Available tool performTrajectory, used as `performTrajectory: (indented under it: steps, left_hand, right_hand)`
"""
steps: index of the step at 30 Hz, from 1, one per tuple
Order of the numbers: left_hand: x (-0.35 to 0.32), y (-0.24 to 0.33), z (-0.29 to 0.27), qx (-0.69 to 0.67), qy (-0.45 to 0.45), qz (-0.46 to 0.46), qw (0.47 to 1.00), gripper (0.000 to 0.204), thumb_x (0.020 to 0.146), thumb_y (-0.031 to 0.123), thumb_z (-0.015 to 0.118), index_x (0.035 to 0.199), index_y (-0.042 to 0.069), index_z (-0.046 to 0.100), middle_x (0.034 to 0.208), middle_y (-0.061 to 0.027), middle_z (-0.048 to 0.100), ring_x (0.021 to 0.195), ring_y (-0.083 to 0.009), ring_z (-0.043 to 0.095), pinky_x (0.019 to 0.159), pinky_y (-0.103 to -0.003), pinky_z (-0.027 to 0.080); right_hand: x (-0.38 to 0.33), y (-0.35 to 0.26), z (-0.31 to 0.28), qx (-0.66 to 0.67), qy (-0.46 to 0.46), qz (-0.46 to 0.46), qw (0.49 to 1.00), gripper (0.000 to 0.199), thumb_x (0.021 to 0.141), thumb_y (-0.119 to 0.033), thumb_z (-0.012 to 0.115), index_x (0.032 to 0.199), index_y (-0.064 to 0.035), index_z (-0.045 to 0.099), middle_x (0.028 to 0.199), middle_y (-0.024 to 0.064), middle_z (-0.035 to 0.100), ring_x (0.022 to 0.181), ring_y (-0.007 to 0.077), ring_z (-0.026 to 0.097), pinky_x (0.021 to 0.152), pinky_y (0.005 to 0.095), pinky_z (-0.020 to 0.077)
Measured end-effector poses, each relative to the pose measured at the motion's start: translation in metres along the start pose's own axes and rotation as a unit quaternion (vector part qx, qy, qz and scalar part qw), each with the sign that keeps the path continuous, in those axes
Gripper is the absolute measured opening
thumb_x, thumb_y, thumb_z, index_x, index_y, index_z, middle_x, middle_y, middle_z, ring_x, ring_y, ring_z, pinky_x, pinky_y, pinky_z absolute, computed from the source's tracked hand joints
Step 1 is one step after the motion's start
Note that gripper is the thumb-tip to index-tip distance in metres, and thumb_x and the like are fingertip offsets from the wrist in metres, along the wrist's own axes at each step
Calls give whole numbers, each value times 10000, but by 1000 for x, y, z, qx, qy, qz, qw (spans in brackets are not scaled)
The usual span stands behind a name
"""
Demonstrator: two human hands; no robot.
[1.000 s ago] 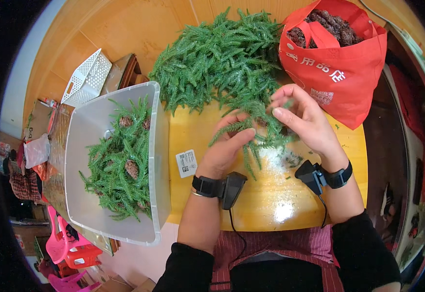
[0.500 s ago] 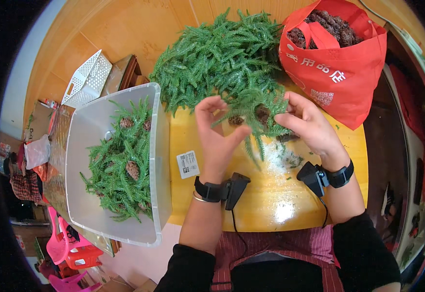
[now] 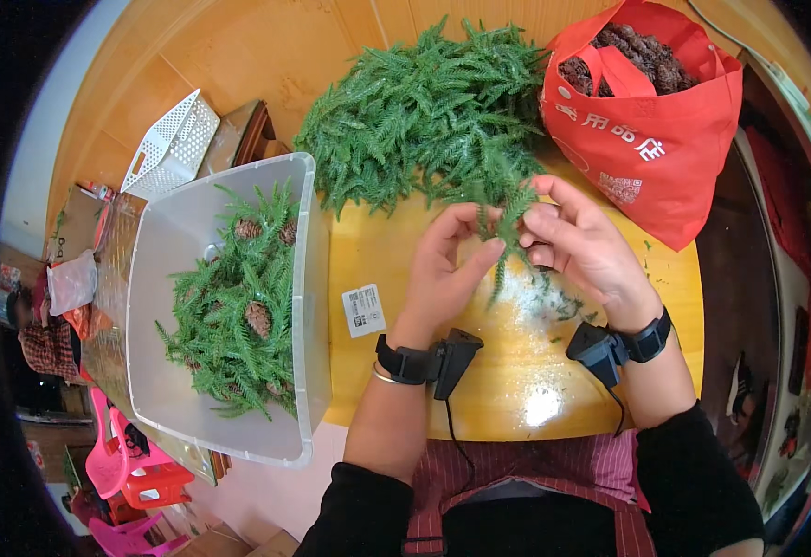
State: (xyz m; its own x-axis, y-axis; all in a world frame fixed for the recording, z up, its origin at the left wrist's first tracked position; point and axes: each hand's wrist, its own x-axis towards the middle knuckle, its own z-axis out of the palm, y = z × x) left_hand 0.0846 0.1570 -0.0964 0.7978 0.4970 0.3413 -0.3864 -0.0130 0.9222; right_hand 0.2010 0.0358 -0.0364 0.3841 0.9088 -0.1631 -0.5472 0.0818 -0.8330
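Observation:
A green artificial pine sprig [image 3: 509,212] is held upright over the table, between my two hands. My right hand [image 3: 584,246] pinches it from the right, with its fingers curled in. From the left, my left hand [image 3: 450,269] has thumb and forefinger closed on its needles. The exact spot where the fingers meet the stem is hidden by the needles. Just behind the hands lies a large heap of similar green sprigs [image 3: 415,111]. Both wrists wear black straps with small black devices.
A clear plastic bin [image 3: 309,306] at left holds sprigs with pine cones [image 3: 258,318]. A red bag [image 3: 642,139] of pine cones stands at the back right. A white label [image 3: 364,310] and green bits lie on the yellow table [image 3: 489,390]. A white perforated basket [image 3: 172,144] sits far left.
My left hand has moved right and closed onto the sprig, having been apart with fingers spread. The sprig has turned narrower to view, and the brown cones seen beside it are now hidden.

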Motion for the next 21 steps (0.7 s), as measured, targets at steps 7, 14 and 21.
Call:
performTrajectory:
  steps: [7,14,21]
  left_hand:
    - [0,6,-2,-123,-50,-88,987,249,850,57,509,1094,23,481,1015,-58,556,882,-147,551,786,-280,438]
    - [-2,-2,-10,-288,-26,-114,951,251,875,73,479,1126,64,479,1014,-44,559,916,-155,536,809,-324,439]
    - [-1,0,-13,-301,-7,-141,943,232,886,96,469,1113,52,486,1014,-30,552,948,-129,524,793,-294,449]
  right_hand:
    - [1,5,1,-129,27,-73,989,343,801,-58,596,1078,-57,393,772,-2,565,645,41,508,531,163,360]
    - [-2,6,2,-185,-12,-113,976,380,794,-5,557,1124,-56,374,757,-22,519,647,28,458,561,160,350]
    - [-1,-7,-1,-460,-34,-294,837,391,701,-2,612,1069,-60,490,917,51,540,845,154,510,754,268,402]
